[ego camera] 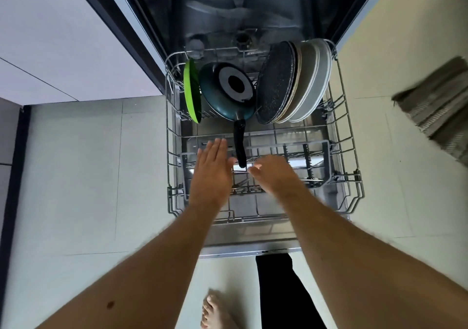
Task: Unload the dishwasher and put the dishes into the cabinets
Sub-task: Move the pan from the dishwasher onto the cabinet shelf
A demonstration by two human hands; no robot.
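Observation:
The lower dishwasher rack [350,136] is pulled out over the open door. A teal frying pan [228,93] stands on edge in it, its black handle [240,146] pointing toward me. To the pan's left stands a green plate [191,90], and to its right a row of dark speckled plates [277,83] and white plates [315,80]. My left hand [212,174] hovers flat with straight fingers just left of the handle's end. My right hand [276,174] is open just right of the handle, over the grey cutlery basket [326,156]. Neither hand holds anything.
The dishwasher tub [240,12] gapes behind the rack. A pale cabinet front [63,37] is on the left, and a striped rug [435,105] lies on the tiled floor at right. My bare foot [215,311] and black trouser leg [281,293] stand before the door edge.

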